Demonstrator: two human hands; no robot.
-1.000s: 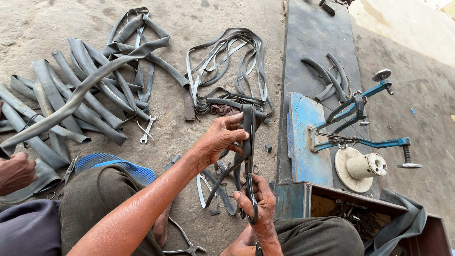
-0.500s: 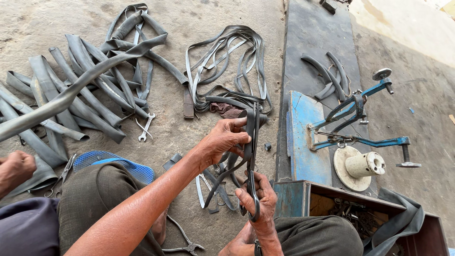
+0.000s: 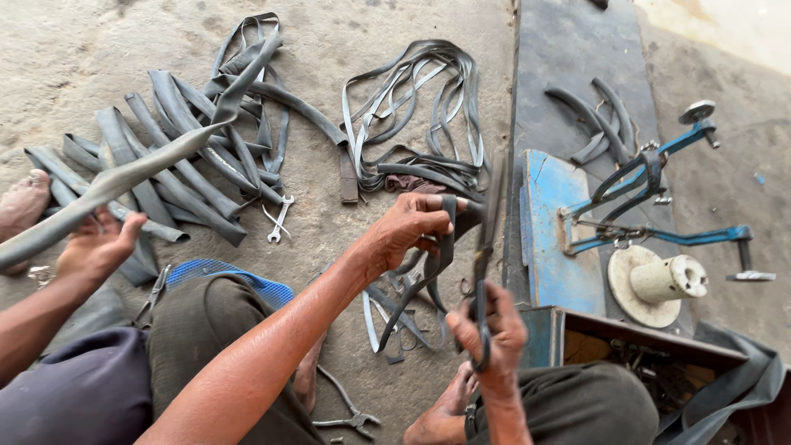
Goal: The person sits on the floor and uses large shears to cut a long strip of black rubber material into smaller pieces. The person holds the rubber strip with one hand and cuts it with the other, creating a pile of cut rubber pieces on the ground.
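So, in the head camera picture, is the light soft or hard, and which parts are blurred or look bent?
Head view: soft, even daylight with weak shadows and no strong glare; the long dark scissors in the right hand are smeared by motion, while the left hand pinching the black rubber strip is fairly sharp; the wide lens bends the grey rubber tube near the left edge.

1. Soft, even daylight all over; the concrete floor (image 3: 371,99) reads bright but not blown out.
2. Brightest patch sits far up and to the right of the right hand (image 3: 486,330), a pale washed-out corner.
3. Shadows are faint and short, pooled just under the left hand (image 3: 408,227).
4. The scissors (image 3: 484,255) above the right hand are smeared with motion blur.
5. Wide-angle stretch bends the edges, strongest far left of both hands.
6. No harsh glare; the blue metal stand (image 3: 556,239) right of the hands shows a dull sheen.
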